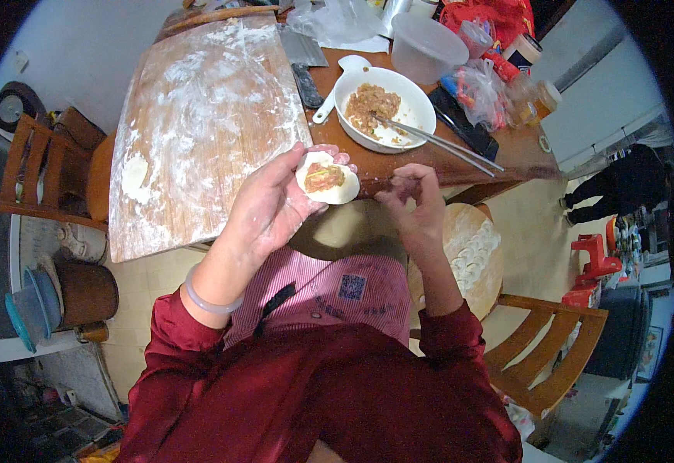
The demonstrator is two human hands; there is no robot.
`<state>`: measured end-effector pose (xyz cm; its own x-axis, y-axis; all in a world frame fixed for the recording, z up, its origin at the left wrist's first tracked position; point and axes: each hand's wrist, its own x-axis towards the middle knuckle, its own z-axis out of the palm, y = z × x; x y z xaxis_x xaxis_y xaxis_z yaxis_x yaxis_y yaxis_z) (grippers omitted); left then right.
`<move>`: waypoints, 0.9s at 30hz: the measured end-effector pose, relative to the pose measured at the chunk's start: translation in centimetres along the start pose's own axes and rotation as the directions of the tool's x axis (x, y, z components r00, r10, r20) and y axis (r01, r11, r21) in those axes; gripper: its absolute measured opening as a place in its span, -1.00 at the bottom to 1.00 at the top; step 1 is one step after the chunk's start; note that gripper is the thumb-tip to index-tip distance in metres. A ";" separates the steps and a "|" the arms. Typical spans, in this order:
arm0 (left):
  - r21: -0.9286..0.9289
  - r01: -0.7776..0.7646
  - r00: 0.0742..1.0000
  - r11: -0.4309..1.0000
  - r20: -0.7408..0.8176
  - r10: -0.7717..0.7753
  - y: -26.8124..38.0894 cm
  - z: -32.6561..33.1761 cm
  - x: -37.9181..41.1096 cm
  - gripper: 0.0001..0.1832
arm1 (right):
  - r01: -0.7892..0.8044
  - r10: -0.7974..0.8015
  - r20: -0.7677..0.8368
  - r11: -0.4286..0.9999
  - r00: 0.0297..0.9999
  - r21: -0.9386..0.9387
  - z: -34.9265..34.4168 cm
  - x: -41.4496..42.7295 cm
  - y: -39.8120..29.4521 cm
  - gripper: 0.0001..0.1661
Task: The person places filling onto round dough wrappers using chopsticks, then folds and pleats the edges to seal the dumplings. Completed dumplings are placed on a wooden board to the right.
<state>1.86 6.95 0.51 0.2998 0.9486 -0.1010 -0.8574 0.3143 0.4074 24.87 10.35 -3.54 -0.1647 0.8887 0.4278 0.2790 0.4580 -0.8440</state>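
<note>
On the fingers and palm of my left hand (pixel 276 199) lies a round dumpling wrapper (pixel 345 194), unfolded, with a lump of minced filling (pixel 323 178) at its middle. My right hand (pixel 421 202) hovers to the right of the wrapper, apart from it; its fingers are loosely bent, slightly blurred, and nothing shows between them. Beyond both hands stands a white bowl (pixel 421 107) of minced filling (pixel 372 107). A pair of metal chopsticks (pixel 441 142) leans in it, their ends sticking out over the table. Another flat wrapper (pixel 135 172) rests at the left of the floured wooden board (pixel 215 116).
A cleaver (pixel 305 63) lies between board and bowl on the brown table (pixel 522 153). Behind are a clear plastic tub (pixel 427 49), bags and jars. Folded dumplings (pixel 473 257) sit on a round board (pixel 435 278) at my right, near a wooden chair (pixel 545 341). A person (pixel 621 179) stands farther right.
</note>
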 end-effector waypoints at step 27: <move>0.937 -0.157 0.983 0.313 0.118 0.140 -0.2 -0.2 -6.5 -0.36 | 0.341 -0.305 0.226 0.930 0.925 -0.140 4.3 -0.7 -11.1 -0.83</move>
<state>-0.02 0.74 0.89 0.2242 0.9724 0.0652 0.0766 -0.0843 0.9935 17.85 4.56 4.18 -0.4512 0.6779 0.5804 0.3353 0.7315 -0.5937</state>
